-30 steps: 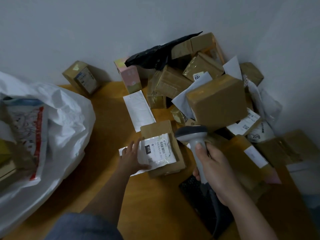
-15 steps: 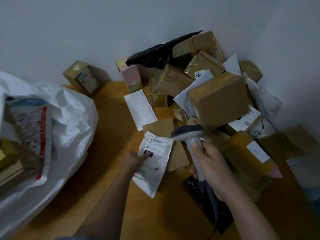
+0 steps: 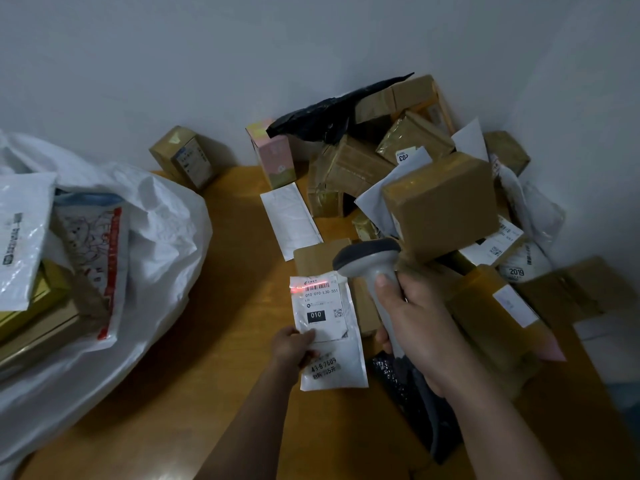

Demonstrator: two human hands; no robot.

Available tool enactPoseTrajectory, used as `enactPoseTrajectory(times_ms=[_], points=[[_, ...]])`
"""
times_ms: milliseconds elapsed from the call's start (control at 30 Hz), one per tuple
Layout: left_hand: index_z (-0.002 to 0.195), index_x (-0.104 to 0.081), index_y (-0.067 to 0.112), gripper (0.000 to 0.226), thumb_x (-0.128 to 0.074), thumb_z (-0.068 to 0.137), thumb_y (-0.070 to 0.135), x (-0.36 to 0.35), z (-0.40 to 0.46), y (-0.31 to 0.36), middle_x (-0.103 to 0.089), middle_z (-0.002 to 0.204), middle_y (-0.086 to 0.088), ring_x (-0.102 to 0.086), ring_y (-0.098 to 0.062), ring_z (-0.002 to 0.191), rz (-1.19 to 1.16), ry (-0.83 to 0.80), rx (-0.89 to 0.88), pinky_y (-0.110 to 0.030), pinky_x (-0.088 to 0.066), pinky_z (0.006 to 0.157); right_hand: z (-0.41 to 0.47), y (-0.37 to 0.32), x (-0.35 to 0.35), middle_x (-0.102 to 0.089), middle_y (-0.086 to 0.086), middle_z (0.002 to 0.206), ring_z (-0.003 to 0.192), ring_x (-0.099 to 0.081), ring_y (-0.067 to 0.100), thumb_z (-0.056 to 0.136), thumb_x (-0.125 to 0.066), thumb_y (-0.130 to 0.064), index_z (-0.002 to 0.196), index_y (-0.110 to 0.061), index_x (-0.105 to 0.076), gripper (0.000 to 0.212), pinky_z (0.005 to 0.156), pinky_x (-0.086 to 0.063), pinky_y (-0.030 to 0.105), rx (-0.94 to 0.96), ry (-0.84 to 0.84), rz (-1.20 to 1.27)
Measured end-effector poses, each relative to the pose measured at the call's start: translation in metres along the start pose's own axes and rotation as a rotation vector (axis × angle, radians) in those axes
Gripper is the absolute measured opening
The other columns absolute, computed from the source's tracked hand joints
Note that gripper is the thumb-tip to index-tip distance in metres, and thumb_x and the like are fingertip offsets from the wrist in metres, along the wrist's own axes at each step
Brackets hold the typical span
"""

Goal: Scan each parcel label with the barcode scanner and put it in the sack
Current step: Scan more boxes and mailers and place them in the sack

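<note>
My left hand (image 3: 292, 346) pinches a flat white mailer (image 3: 329, 334) by its left edge and holds it up, label facing me. A red scan line glows across the barcode at the label's top. My right hand (image 3: 415, 327) grips the grey barcode scanner (image 3: 370, 261) by its handle, its head just above and right of the label. The white sack (image 3: 138, 258) lies open at the left with several parcels inside. A pile of brown boxes (image 3: 440, 202) and mailers fills the back right corner.
A wooden table (image 3: 225, 358) carries everything. A small brown box (image 3: 185, 161) stands by the wall, and a pink box (image 3: 273, 157) beside a black bag (image 3: 329, 112). A flat white envelope (image 3: 291, 220) lies mid-table. A black mailer (image 3: 408, 386) sits under my right wrist.
My left hand lifted the white mailer off the flat brown parcel and turned it upright toward me. The scanner stayed beside it, and a red scan line now shows on the barcode.
</note>
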State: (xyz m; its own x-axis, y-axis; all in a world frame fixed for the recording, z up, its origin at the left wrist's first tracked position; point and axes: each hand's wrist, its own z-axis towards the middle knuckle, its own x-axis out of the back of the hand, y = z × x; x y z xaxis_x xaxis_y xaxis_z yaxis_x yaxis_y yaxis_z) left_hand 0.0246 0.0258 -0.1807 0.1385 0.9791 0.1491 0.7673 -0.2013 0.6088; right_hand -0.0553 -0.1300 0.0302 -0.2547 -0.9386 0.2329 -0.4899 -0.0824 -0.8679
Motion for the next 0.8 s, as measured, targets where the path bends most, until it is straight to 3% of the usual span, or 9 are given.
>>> enactPoseTrajectory(times_ms=[200,467,667,800], points=[[0.098,-0.06,0.007,0.009,-0.066,0.092,0.008,-0.006,-0.002,-0.004,-0.068,0.077,-0.013,-0.058,-0.013,0.041,-0.057,0.032,-0.064,-0.025,-0.048,0.043,-0.015,-0.009,0.01,-0.058,-0.009,0.06,0.05,-0.055,0.004,0.101,-0.04,-0.04,0.096,-0.016,-0.059,0.031,0.054,-0.044,0.023,0.002,0.028,-0.029],[0.096,-0.057,0.006,0.007,-0.063,0.093,0.006,-0.007,-0.013,0.003,-0.07,0.094,-0.019,-0.067,-0.02,0.051,-0.221,0.005,-0.062,-0.027,-0.054,0.046,-0.029,-0.019,0.014,-0.056,-0.008,0.064,0.045,-0.053,-0.001,0.101,-0.04,-0.04,0.099,-0.018,-0.058,0.029,0.047,-0.041,0.015,0.031,0.026,-0.03],[0.104,-0.057,0.005,0.012,-0.062,0.095,0.011,-0.005,-0.027,0.01,-0.07,0.103,-0.019,-0.069,-0.022,0.066,-0.308,-0.031,-0.104,-0.031,-0.059,0.06,-0.036,-0.027,0.015,-0.056,-0.006,0.067,0.046,-0.053,-0.001,0.101,-0.04,-0.038,0.096,-0.017,-0.056,0.027,0.043,-0.04,0.012,0.058,0.015,-0.015],[0.112,-0.058,0.004,0.021,-0.062,0.095,0.015,-0.002,-0.036,0.018,-0.071,0.104,-0.019,-0.071,-0.024,0.07,-0.329,-0.021,-0.133,-0.03,-0.057,0.058,-0.039,-0.034,0.013,-0.058,-0.005,0.067,0.048,-0.055,0.0,0.101,-0.04,-0.038,0.097,-0.018,-0.057,0.027,0.043,-0.042,0.011,0.095,0.009,-0.021]])
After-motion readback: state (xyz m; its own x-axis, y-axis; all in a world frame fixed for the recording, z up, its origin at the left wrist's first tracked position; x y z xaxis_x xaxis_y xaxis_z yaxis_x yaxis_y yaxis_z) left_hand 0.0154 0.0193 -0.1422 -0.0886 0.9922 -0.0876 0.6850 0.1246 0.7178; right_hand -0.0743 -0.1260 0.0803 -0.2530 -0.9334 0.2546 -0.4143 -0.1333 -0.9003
